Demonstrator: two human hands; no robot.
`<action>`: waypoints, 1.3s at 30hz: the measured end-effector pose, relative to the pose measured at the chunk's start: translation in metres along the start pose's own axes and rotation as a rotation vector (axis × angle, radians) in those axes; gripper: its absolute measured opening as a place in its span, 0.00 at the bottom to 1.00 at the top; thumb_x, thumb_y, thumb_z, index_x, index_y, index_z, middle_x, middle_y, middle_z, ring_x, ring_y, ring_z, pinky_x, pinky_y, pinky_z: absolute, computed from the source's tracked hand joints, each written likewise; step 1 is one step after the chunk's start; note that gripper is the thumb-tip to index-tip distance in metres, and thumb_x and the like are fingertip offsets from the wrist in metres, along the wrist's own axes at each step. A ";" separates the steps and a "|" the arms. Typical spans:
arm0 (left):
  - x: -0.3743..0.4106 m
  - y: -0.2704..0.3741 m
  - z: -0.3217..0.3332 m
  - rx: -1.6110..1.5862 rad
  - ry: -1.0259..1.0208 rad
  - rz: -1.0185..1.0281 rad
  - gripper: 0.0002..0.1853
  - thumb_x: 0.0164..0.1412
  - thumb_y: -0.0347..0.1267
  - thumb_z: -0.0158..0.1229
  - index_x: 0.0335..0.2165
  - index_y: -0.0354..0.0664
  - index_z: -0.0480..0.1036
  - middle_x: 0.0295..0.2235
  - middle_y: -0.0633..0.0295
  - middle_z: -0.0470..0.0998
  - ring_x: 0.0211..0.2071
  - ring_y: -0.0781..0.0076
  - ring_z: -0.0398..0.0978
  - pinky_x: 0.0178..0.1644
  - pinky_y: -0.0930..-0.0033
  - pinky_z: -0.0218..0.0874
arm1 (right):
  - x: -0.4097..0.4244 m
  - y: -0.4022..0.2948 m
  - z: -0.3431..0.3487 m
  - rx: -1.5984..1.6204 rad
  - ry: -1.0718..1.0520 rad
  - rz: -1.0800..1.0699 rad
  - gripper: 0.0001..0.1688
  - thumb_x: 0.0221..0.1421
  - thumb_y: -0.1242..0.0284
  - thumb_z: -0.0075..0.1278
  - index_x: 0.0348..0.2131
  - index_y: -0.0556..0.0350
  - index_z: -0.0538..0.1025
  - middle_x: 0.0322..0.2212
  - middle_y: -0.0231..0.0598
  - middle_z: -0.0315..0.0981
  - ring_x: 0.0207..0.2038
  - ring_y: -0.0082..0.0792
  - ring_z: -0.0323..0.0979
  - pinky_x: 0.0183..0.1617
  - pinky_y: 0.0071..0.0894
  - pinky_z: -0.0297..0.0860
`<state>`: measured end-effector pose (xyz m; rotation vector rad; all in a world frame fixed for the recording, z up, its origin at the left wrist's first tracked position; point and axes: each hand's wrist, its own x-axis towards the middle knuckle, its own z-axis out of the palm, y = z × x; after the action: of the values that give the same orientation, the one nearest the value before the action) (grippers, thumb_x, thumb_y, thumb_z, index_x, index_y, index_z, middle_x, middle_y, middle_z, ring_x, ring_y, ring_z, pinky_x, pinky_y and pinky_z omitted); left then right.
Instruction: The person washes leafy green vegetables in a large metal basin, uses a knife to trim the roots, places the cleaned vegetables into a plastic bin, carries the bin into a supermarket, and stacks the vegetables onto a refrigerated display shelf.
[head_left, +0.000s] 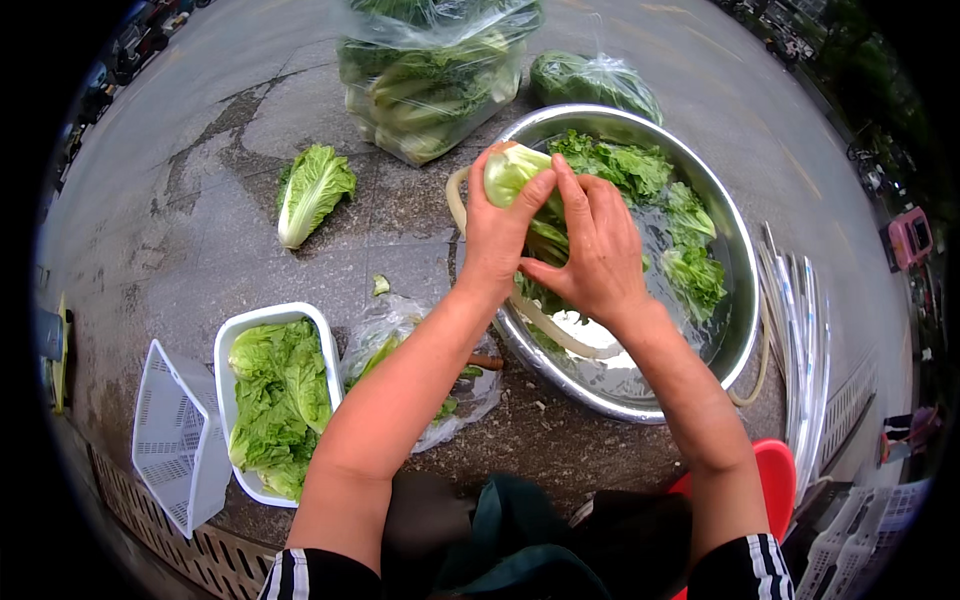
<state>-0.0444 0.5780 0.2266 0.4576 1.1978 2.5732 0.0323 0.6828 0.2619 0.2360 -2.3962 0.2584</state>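
Note:
A head of leafy lettuce, its cut base pointing up, is gripped by my left hand above the rim of a round metal basin. My right hand is against the same lettuce, thumb and fingers spread around its leaves; whether it bears any of the weight I cannot tell. Water fills the basin, with loose green leaves floating in it. A pale hose crosses the basin's near left side. Beyond the left hand, a single lettuce head lies on the wet pavement.
At left stand a white basket of lettuce and an empty perforated basket. A plastic bag with scraps lies under my left forearm. Bagged greens and a smaller bag stand beyond. Metallic strips and a red plastic object are right.

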 end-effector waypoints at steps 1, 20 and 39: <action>0.010 -0.002 -0.023 -0.081 -0.020 -0.071 0.37 0.54 0.38 0.66 0.56 0.44 0.56 0.47 0.60 0.68 0.47 0.70 0.70 0.51 0.69 0.64 | 0.008 -0.005 -0.003 0.077 -0.092 0.001 0.52 0.41 0.61 0.65 0.62 0.50 0.59 0.39 0.48 0.67 0.40 0.48 0.68 0.44 0.44 0.68; 0.035 -0.002 -0.030 0.271 -0.300 -0.194 0.38 0.52 0.45 0.66 0.55 0.41 0.61 0.47 0.59 0.71 0.48 0.69 0.70 0.53 0.67 0.63 | -0.043 0.042 0.028 0.948 -0.263 0.504 0.55 0.47 0.58 0.64 0.63 0.60 0.53 0.58 0.49 0.59 0.60 0.41 0.59 0.64 0.38 0.56; -0.132 0.014 -0.278 0.209 0.137 -0.722 0.37 0.50 0.35 0.63 0.57 0.41 0.60 0.50 0.56 0.71 0.50 0.63 0.70 0.55 0.62 0.63 | -0.240 -0.051 0.228 0.262 -0.779 0.380 0.10 0.54 0.73 0.48 0.38 0.53 0.70 0.38 0.46 0.64 0.46 0.51 0.64 0.49 0.48 0.65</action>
<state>-0.0335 0.3293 0.0456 -0.1135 1.3667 1.8912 0.0759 0.6006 -0.0599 -0.0197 -3.1715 0.7769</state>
